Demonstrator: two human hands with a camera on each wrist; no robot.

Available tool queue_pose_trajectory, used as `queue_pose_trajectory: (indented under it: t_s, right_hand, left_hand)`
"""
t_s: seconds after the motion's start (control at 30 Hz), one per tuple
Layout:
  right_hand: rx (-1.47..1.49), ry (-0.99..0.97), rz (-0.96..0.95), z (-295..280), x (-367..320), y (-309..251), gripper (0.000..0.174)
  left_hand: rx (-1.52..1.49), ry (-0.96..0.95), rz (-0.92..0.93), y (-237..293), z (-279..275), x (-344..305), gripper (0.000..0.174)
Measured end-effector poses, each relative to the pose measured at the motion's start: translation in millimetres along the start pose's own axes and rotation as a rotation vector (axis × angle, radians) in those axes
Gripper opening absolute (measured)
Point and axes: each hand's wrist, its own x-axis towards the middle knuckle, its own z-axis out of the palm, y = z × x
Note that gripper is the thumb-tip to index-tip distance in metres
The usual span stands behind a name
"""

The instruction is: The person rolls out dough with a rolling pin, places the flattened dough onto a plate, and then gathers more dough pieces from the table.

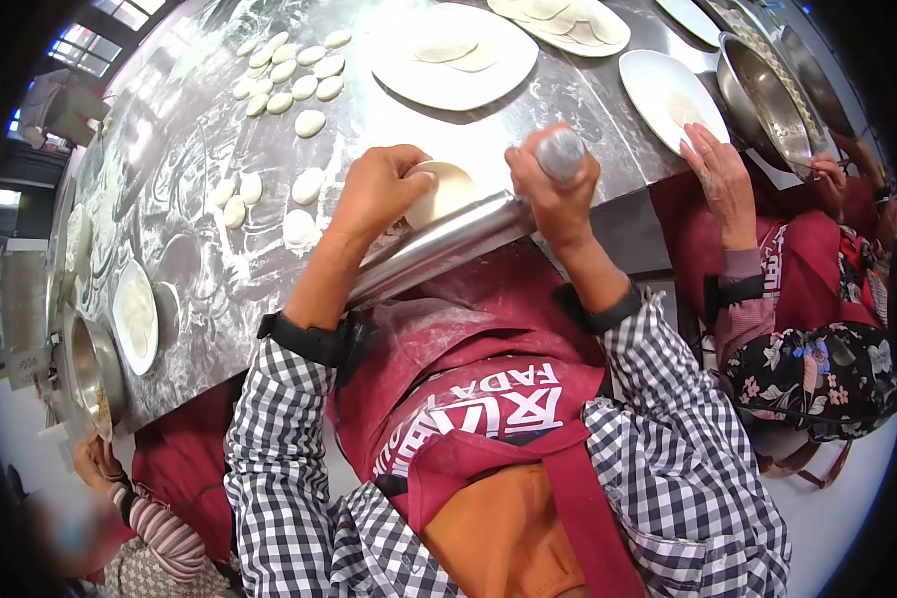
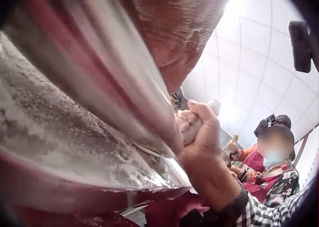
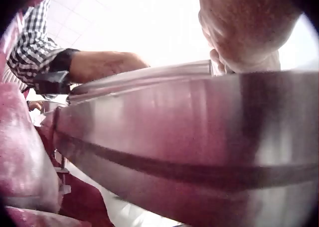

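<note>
Cream, thin dough round (image 1: 447, 189) between two working hands, at a steel table's near edge.
Flat and smooth, the round lies just inside the rounded steel front edge (image 1: 437, 244); the left hand (image 1: 374, 194) pinches its side between thumb and fingers, and the right hand (image 1: 563, 194) is clamped on a rod with a pale grey, rounded end (image 1: 560, 154), the two hands apart. Beyond the round, bare tabletop reaches to a large white plate (image 1: 404, 72) bearing flat dough rounds. To the left, past the left hand, small plump white dough pieces (image 1: 307, 186) dot the floured steel table (image 1: 194, 179). To the right, another person's hand (image 1: 723, 184) reaches over a smaller white plate (image 1: 648, 90), near a steel bowl (image 1: 757, 85).
</note>
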Motion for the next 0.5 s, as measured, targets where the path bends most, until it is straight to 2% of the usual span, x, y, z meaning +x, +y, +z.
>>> queue_pose_trajectory:
  t_s: [0.07, 0.2, 0.3, 0.37, 0.5]
  right_hand:
    - [0.021, -0.002, 0.025, -5, -8, -5, 0.019]
    - [-0.031, 0.013, -0.017, 5, 5, 2, 0.018]
    - [-0.038, 0.034, -0.098, 26, 27, 8, 0.019]
    - [-0.060, 0.045, -0.140, 30, 31, 13, 0.020]
    - [-0.008, 0.020, -0.037, 5, 3, 4, 0.019]
  left_hand:
    - [-0.219, -0.005, -0.083, 3, -3, -4, 0.019]
    - [-0.195, -0.110, -0.151, 10, -7, -13, 0.024]
    - [0.004, -0.025, -0.025, 8, -1, -5, 0.024]
    - [0.046, -0.031, -0.018, 15, 0, -9, 0.025]
    - [0.060, -0.022, 0.007, 7, 3, -11, 0.025]
